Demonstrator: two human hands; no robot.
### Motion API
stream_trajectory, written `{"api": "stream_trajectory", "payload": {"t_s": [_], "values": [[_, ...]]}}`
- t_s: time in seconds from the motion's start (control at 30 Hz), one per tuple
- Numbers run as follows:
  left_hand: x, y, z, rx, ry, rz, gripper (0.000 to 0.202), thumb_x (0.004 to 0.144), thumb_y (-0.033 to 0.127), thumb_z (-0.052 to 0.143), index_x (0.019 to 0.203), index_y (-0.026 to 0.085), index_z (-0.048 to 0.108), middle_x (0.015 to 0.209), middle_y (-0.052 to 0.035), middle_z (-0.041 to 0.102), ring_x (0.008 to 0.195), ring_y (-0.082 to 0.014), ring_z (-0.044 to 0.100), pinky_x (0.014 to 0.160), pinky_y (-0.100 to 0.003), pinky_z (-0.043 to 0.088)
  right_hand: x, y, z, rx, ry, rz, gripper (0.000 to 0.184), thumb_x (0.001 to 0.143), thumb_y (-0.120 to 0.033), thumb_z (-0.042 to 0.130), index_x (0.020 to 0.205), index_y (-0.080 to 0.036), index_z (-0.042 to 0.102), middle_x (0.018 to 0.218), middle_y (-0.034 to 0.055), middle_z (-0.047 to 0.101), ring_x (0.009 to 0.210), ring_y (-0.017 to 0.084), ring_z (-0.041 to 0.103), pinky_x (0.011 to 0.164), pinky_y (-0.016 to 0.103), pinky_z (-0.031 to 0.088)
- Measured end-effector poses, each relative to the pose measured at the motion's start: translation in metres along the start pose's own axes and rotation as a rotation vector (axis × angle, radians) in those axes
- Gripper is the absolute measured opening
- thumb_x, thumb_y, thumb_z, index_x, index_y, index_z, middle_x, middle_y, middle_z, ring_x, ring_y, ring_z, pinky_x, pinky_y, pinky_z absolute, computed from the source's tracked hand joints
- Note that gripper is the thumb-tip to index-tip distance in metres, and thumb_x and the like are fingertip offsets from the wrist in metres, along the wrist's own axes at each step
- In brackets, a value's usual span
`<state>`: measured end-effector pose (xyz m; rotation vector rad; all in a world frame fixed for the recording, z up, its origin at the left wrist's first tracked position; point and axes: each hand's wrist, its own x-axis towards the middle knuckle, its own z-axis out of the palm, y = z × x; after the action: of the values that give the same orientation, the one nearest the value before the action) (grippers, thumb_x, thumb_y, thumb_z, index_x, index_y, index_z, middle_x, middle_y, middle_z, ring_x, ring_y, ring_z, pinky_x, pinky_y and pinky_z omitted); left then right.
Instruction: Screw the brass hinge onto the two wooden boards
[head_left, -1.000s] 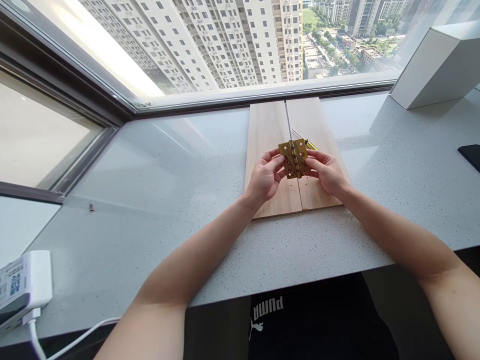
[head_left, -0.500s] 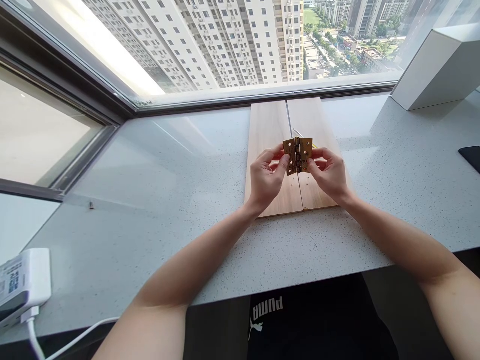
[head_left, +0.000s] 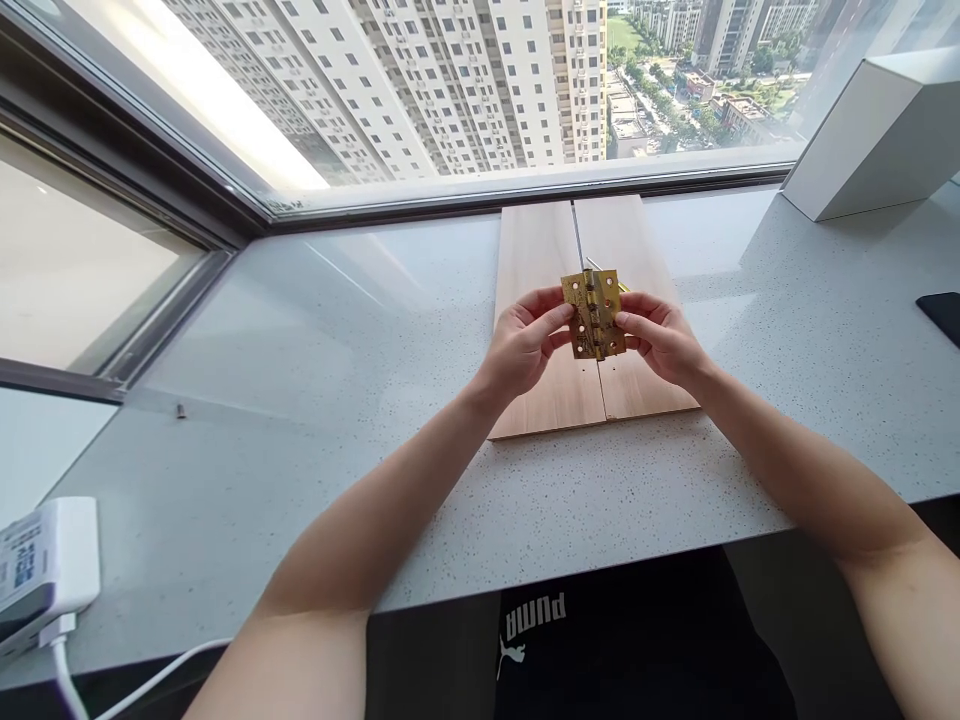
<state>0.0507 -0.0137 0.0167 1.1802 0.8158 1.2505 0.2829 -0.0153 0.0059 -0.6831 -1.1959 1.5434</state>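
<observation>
A brass-coloured hinge (head_left: pixel 592 314) with screw holes in both leaves is held up between my two hands, its knuckle running roughly up and down. My left hand (head_left: pixel 523 340) pinches the left leaf between thumb and fingers. On the other side, my right hand (head_left: pixel 660 335) grips the edge of the right leaf in the same way. Below the hinge lie two light wooden boards (head_left: pixel 547 400), side by side with a narrow seam between them and small holes near the seam. A thin tool with a yellow part (head_left: pixel 623 287) lies on the boards, mostly hidden behind the hinge.
The boards rest on a speckled pale countertop (head_left: pixel 360 400) against the window frame. A white box (head_left: pixel 862 140) stands at the back right, near a dark flat object (head_left: pixel 943 318). On the left are a small metal piece (head_left: pixel 181 411) and a white corded device (head_left: pixel 71 560).
The hinge has tilted to face me more squarely, its leaves spread flatter. My left hand has shifted slightly left and its wrist has turned.
</observation>
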Motion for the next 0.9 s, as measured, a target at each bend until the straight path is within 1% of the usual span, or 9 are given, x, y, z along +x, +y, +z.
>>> {"api": "stream_trajectory", "payload": {"t_s": [0.1,0.17,0.27,0.33,0.5,0.6,0.7,0.8,0.9], "values": [[-0.002,0.001,0.002,-0.134,-0.111,-0.109,0.033,0.093,0.038,0.105,0.118,0.023,0.089,0.120,-0.0098,0.091,0.114,-0.0282,0.088,0.098,-0.044,0.076,0.000,-0.001,0.002,0.139,-0.109,0.130,0.049,0.079,-0.053,0.114,0.109,-0.024,0.088,0.100,-0.0006,0.088,0.085,0.015,0.085,0.082,0.033,0.078],[-0.004,0.002,0.003,-0.159,-0.115,-0.133,0.032,0.093,0.036,0.105,0.117,0.023,0.089,0.117,-0.0088,0.091,0.111,-0.0269,0.088,0.098,-0.042,0.076,-0.001,0.000,0.005,0.144,-0.110,0.150,0.050,0.079,-0.054,0.113,0.109,-0.024,0.087,0.100,0.0003,0.087,0.085,0.016,0.085,0.082,0.035,0.078],[-0.001,0.001,0.000,-0.134,-0.038,-0.122,0.028,0.094,0.034,0.105,0.112,0.022,0.087,0.116,-0.0085,0.090,0.109,-0.0258,0.088,0.099,-0.042,0.075,-0.003,0.001,0.009,0.054,0.015,0.080,0.052,0.080,-0.059,0.111,0.109,-0.023,0.086,0.106,0.0032,0.088,0.090,0.019,0.084,0.083,0.039,0.079],[0.002,0.000,-0.004,-0.093,0.029,-0.096,0.028,0.092,0.033,0.106,0.108,0.021,0.086,0.114,-0.0083,0.090,0.106,-0.0248,0.088,0.098,-0.041,0.075,-0.005,0.001,0.011,-0.068,0.108,0.016,0.049,0.084,-0.059,0.105,0.110,-0.023,0.086,0.107,0.0041,0.088,0.092,0.019,0.084,0.086,0.041,0.079],[-0.001,-0.002,-0.001,0.142,0.129,0.038,0.040,0.087,0.043,0.109,0.105,0.019,0.083,0.108,-0.0095,0.091,0.102,-0.0266,0.089,0.095,-0.045,0.078,-0.015,-0.004,0.020,-0.545,0.272,-0.234,0.018,0.096,-0.039,0.085,0.103,-0.022,0.082,0.097,0.0036,0.088,0.087,0.020,0.085,0.078,0.038,0.076],[-0.010,0.002,0.010,0.266,0.149,0.139,0.043,0.089,0.050,0.108,0.106,0.019,0.084,0.109,-0.0103,0.091,0.104,-0.0275,0.089,0.096,-0.046,0.079,-0.021,-0.006,0.026,-0.684,0.292,-0.353,0.011,0.098,-0.034,0.078,0.098,-0.024,0.077,0.093,0.0031,0.088,0.081,0.019,0.085,0.075,0.038,0.077],[-0.020,0.005,0.020,0.353,0.168,0.214,0.041,0.092,0.053,0.105,0.106,0.020,0.086,0.110,-0.0109,0.092,0.104,-0.0277,0.089,0.095,-0.045,0.079,-0.025,-0.003,0.031,-0.763,0.290,-0.372,0.010,0.101,-0.036,0.078,0.098,-0.027,0.076,0.098,0.0036,0.090,0.085,0.021,0.087,0.078,0.040,0.079],[-0.029,0.009,0.029,0.425,0.143,0.212,0.038,0.095,0.054,0.103,0.106,0.021,0.088,0.113,-0.0117,0.092,0.108,-0.0296,0.089,0.093,-0.045,0.079,-0.028,0.001,0.035,-0.786,0.257,-0.355,0.013,0.105,-0.040,0.078,0.102,-0.027,0.079,0.102,0.0049,0.091,0.091,0.022,0.088,0.084,0.043,0.081],[-0.031,0.010,0.030,0.453,0.118,0.188,0.036,0.094,0.051,0.104,0.108,0.021,0.088,0.115,-0.0118,0.092,0.110,-0.0308,0.089,0.091,-0.045,0.079,-0.027,0.003,0.033,-0.751,0.226,-0.324,0.015,0.105,-0.042,0.079,0.104,-0.026,0.081,0.103,0.0057,0.091,0.091,0.023,0.088,0.086,0.045,0.081]]}}
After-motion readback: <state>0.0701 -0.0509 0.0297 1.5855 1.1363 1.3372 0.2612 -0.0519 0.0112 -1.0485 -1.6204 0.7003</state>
